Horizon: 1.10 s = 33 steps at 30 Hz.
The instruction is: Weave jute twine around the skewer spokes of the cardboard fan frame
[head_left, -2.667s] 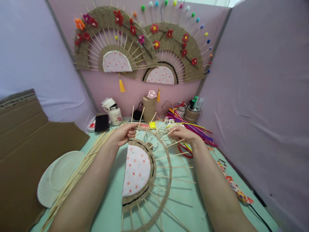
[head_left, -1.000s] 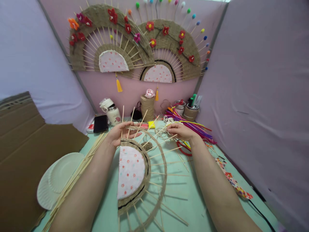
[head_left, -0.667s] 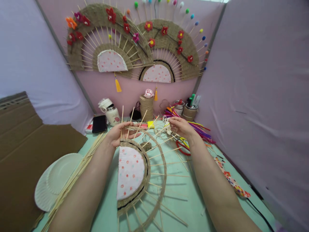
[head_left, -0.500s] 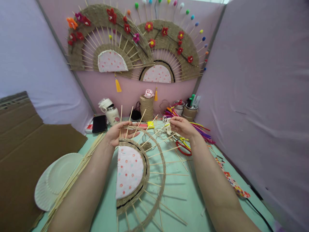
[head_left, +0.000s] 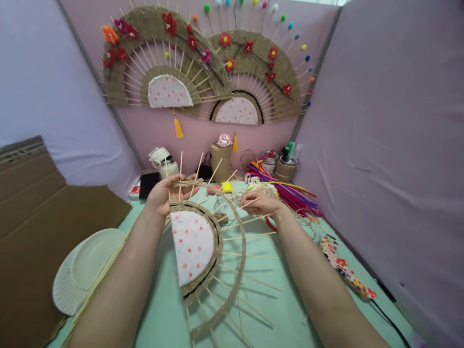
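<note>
A half-made fan [head_left: 203, 237] lies tilted over the green table: a pink dotted half disc edged with woven jute, with wooden skewers fanning out and an outer band of jute twine. My left hand [head_left: 165, 193] grips its far top edge among the skewers. My right hand [head_left: 258, 201] is closed in a pinch around the twine and a skewer tip at the fan's right side.
Two finished fans [head_left: 203, 67] hang on the pink wall. A twine spool [head_left: 222, 162], jar [head_left: 164, 164], phone [head_left: 149, 183], pipe cleaners [head_left: 290, 191] and pen cups [head_left: 286, 164] line the back. Paper plates [head_left: 85, 270], spare skewers and cardboard [head_left: 43, 212] lie left; patterned ribbon [head_left: 344, 270] right.
My left hand has lifted and turned the fan's top edge leftwards. My right hand has dropped from the far back down to the skewers on the right side.
</note>
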Each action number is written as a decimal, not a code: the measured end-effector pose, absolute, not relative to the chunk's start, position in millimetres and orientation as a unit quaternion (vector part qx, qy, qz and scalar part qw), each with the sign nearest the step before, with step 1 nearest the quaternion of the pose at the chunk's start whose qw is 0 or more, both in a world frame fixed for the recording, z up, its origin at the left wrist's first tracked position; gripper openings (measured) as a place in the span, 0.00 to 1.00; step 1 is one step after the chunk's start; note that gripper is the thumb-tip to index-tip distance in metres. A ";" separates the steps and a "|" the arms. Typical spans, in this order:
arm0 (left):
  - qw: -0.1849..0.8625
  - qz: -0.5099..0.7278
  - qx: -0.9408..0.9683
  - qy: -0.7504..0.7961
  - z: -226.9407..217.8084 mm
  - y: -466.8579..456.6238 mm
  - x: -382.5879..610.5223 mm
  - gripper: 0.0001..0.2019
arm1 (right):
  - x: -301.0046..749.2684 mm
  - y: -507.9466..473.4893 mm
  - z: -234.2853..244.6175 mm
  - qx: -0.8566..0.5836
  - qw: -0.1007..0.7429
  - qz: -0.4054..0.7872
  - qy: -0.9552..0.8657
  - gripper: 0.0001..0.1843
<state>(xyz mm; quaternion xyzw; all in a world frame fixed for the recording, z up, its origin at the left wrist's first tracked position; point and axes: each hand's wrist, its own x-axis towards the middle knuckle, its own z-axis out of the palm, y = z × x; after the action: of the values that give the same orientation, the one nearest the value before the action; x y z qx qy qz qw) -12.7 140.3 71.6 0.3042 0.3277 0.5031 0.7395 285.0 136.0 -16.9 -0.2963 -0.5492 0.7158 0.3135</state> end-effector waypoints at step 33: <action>0.734 0.240 0.413 0.482 17.1 161.0 -26.8 0.18 | 259.3 135.0 -21.3 -0.315 0.428 0.712 -0.459 0.12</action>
<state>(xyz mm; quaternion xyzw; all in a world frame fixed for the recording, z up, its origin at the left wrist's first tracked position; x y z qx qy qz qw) -26.8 161.0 17.1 0.4130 0.4825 0.2405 0.7340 259.3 135.0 -21.3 -0.3150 -0.4586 0.7123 0.4279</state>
